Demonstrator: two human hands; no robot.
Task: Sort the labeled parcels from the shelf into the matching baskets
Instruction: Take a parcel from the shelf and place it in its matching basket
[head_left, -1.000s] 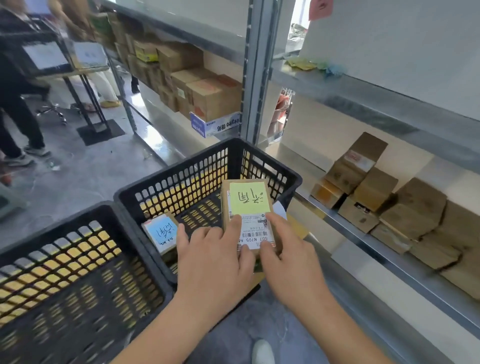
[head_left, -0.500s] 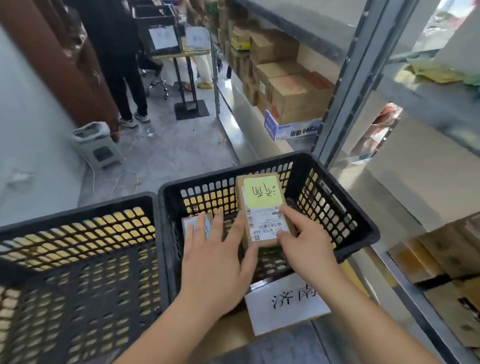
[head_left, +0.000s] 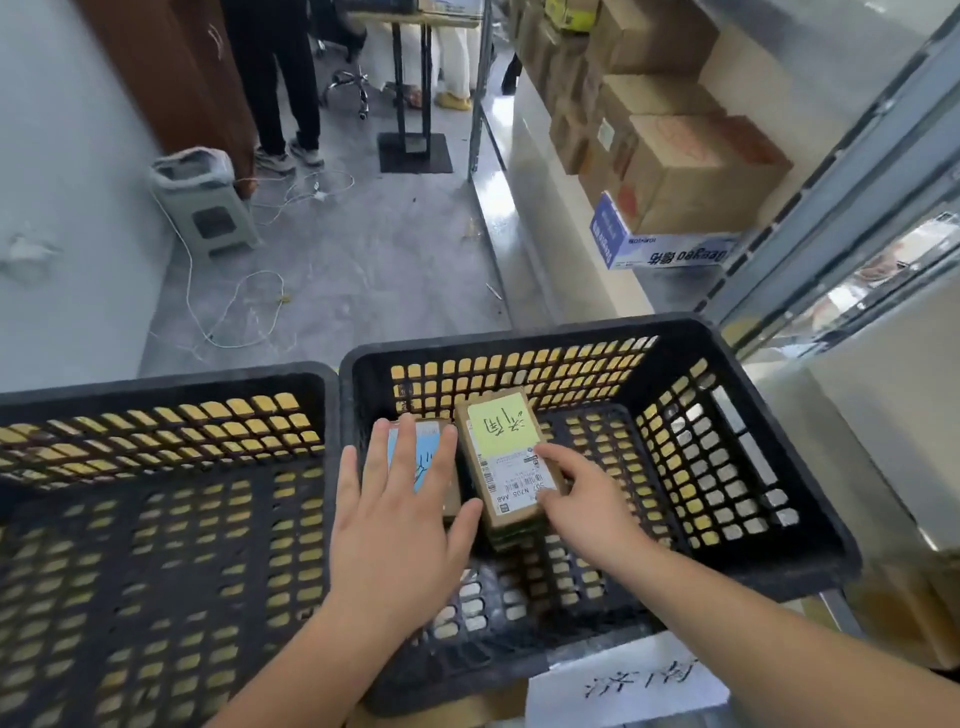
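Your right hand (head_left: 582, 499) fingers pinch the stiff, light-looking brown cardboard parcel with green note (head_left: 506, 457); left hand (head_left: 400, 525) lies flat. Grip its long edges.

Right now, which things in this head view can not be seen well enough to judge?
- Blue-label parcel: the left hand covers most of its writing.
- Barcode text on the green-label parcel: too small, partly under the right hand.
- Paper sign below the right basket: blurred, cut by the bottom edge.
- Left basket: cut by the left edge.

Parcel label (head_left: 519, 480): "N705 A68"; basket sign (head_left: 626, 688): 济南
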